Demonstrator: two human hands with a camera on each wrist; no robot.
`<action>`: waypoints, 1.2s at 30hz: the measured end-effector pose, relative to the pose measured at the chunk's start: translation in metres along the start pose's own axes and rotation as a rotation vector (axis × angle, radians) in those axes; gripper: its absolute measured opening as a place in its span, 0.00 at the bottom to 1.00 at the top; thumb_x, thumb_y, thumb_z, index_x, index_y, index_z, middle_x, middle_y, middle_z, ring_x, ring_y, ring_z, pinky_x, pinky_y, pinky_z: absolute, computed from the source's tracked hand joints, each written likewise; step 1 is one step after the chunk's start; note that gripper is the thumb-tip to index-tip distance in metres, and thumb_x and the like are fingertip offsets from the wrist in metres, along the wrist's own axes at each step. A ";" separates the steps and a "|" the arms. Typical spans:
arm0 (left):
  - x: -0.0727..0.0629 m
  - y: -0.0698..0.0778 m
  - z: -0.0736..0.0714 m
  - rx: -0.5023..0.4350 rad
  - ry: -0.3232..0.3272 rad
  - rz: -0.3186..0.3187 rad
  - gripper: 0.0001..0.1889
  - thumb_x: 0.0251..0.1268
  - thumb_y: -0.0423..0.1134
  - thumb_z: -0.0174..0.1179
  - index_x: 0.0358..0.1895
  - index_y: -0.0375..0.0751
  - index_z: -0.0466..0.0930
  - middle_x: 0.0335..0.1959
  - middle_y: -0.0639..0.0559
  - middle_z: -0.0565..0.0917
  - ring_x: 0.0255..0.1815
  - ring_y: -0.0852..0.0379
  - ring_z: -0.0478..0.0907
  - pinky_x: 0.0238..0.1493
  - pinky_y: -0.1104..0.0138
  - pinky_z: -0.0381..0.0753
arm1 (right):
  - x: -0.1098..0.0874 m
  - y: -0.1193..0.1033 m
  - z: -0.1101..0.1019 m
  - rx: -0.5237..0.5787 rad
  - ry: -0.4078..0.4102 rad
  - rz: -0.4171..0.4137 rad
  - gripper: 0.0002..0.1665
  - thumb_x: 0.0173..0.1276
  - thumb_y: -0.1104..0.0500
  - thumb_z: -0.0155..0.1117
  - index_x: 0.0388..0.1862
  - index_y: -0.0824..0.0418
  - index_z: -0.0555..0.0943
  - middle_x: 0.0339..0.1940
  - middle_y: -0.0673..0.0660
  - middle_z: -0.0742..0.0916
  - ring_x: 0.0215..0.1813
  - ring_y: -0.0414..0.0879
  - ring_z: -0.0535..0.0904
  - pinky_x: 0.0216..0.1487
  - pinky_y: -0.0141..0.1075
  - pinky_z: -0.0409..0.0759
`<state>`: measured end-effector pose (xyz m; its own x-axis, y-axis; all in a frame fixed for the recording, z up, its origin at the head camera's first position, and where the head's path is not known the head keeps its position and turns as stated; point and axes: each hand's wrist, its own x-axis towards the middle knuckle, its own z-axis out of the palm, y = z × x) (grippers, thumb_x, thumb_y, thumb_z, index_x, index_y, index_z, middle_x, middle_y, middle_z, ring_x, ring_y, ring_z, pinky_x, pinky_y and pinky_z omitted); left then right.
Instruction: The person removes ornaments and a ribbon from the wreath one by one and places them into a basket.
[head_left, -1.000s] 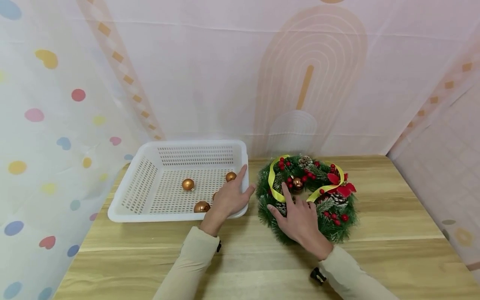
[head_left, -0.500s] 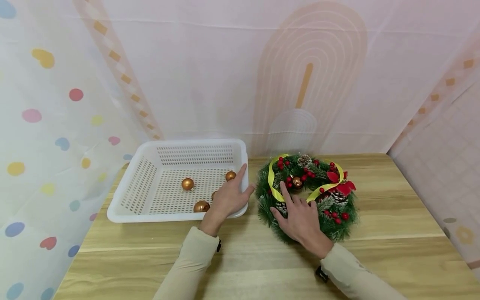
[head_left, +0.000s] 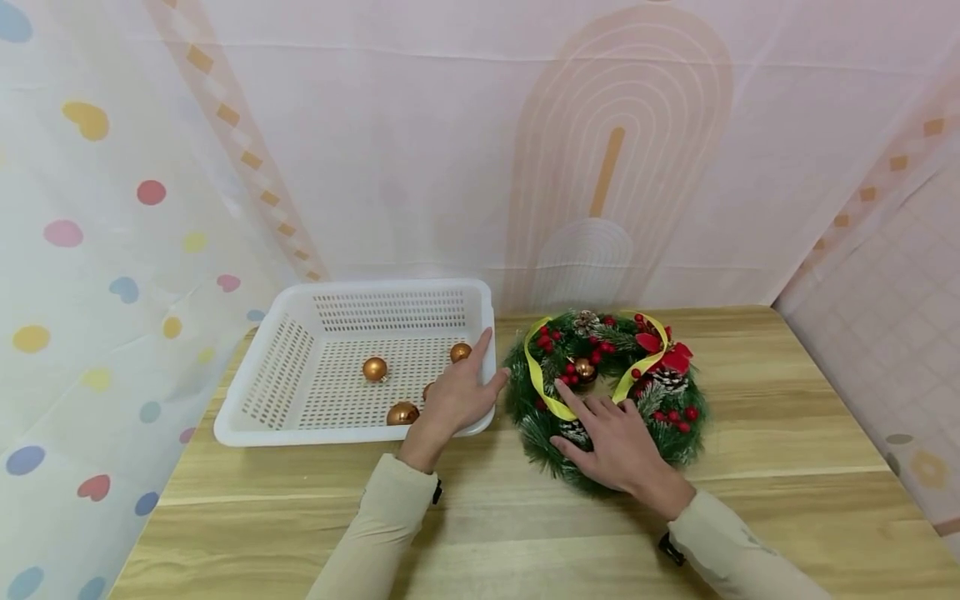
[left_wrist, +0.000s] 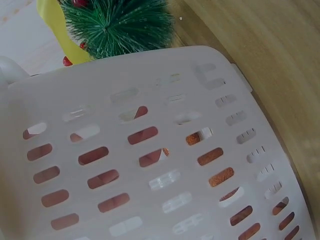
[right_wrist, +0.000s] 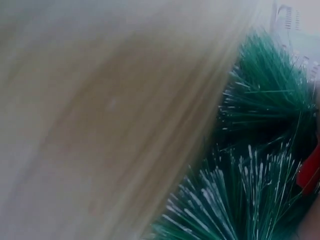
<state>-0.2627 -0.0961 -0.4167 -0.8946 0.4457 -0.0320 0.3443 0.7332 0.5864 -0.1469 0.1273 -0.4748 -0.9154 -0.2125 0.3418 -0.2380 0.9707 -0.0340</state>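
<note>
In the head view my left hand (head_left: 456, 396) lies over the right side of the white plastic basket (head_left: 258, 433). Its index finger runs along the rim, its thumb reaches outside, and other fingers show through the wall's slots in the left wrist view. Copper-coloured baubles (head_left: 375, 368) lie on the basket floor. My right hand (head_left: 618, 446) grips the near edge of a green Christmas wreath (head_left: 682, 446), some of its fingers hidden in the needles. A yellow ribbon (head_left: 535, 367), red berries, pine cones, a red poinsettia (head_left: 671, 354) and one bauble (head_left: 584, 370) decorate the wreath.
Basket and wreath stand side by side on a wooden table (head_left: 765, 467), with a narrow gap between them. A printed cloth (head_left: 420, 167) hangs behind the table's far edge, and dotted cloth (head_left: 97, 275) covers the left side.
The wreath has turned counterclockwise and shifted slightly left; its poinsettia has moved up and left. My right hand has moved right and nearer to me. The left hand and basket are unchanged.
</note>
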 end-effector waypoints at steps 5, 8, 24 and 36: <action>0.001 -0.001 0.001 0.003 0.004 0.004 0.39 0.73 0.58 0.51 0.81 0.57 0.45 0.64 0.41 0.78 0.43 0.41 0.84 0.36 0.52 0.80 | -0.005 0.006 -0.003 0.026 -0.038 -0.037 0.47 0.68 0.31 0.57 0.80 0.45 0.56 0.53 0.55 0.86 0.53 0.53 0.82 0.50 0.54 0.73; 0.000 -0.002 0.001 0.003 0.009 0.004 0.38 0.73 0.58 0.51 0.81 0.57 0.46 0.65 0.41 0.78 0.44 0.41 0.84 0.37 0.52 0.80 | -0.007 0.009 -0.004 0.019 -0.039 -0.070 0.46 0.69 0.31 0.55 0.80 0.44 0.56 0.53 0.54 0.86 0.53 0.51 0.82 0.50 0.52 0.73; 0.000 -0.003 0.000 -0.007 0.016 0.033 0.38 0.74 0.57 0.51 0.81 0.56 0.46 0.62 0.40 0.79 0.40 0.44 0.83 0.33 0.55 0.78 | -0.023 0.042 -0.014 0.052 -0.070 -0.320 0.46 0.68 0.31 0.57 0.80 0.43 0.56 0.52 0.47 0.85 0.51 0.44 0.80 0.53 0.48 0.71; 0.002 0.003 0.002 0.034 0.138 0.087 0.35 0.71 0.52 0.57 0.77 0.47 0.59 0.66 0.33 0.70 0.61 0.36 0.72 0.53 0.45 0.76 | -0.024 0.049 -0.014 0.058 -0.034 -0.378 0.47 0.68 0.32 0.57 0.80 0.46 0.57 0.49 0.47 0.85 0.48 0.43 0.80 0.53 0.46 0.71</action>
<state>-0.2633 -0.0923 -0.4167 -0.8908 0.4352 0.1308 0.4296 0.7129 0.5542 -0.1320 0.1818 -0.4720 -0.7696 -0.5588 0.3088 -0.5779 0.8153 0.0351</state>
